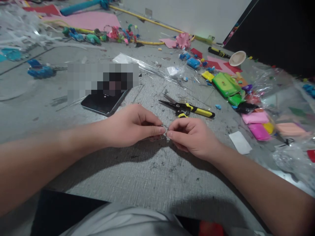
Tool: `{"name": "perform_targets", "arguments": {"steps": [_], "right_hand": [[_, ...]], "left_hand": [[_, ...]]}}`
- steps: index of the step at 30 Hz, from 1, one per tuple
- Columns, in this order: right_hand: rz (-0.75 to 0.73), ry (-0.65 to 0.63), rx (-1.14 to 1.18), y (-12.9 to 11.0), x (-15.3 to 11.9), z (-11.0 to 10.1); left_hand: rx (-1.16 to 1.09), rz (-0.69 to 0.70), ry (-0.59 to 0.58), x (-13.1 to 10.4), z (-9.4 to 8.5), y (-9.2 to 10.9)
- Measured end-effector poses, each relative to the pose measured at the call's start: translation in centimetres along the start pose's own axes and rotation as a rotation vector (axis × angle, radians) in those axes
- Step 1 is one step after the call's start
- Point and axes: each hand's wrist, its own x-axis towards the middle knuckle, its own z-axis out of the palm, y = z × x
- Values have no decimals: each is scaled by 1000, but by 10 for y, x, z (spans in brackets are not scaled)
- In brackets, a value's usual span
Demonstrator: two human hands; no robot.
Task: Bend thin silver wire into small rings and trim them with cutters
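Note:
My left hand [133, 127] and my right hand [193, 136] meet tip to tip above the grey surface, both closed in a pinch. Between the fingertips is a tiny pale bit of what looks like thin wire [165, 131]; fine strands of it show under my left fingers. Its full shape is hidden. Just beyond my right hand lie yellow-and-black snips [199, 111] with their blades apart, touching nothing I hold. A dark phone [100, 102] rests beyond my left hand, partly blurred out.
Straight thin wires [157, 73] lie beyond the phone. To the right are packets of coloured clay, one green [225, 83], clear plastic bags [273, 88] and a white paper piece [240, 142]. Pink sheets [83, 21] and a tangle of white strips [19, 29] lie at far left.

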Motion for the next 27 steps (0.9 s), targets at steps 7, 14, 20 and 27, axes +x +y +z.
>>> {"name": "perform_targets", "arguments": {"steps": [7, 14, 20, 27], "right_hand": [[-63, -44, 141, 0, 1, -1], [36, 23, 90, 3, 0, 4], [45, 80, -97, -5, -4, 8], [-18, -52, 78, -2, -3, 4]], "left_hand": [[-370, -77, -28, 2, 2, 4], [-330, -104, -31, 2, 3, 3], [-180, -101, 17, 0, 5, 4], [-413, -97, -134, 1, 1, 3]]}}
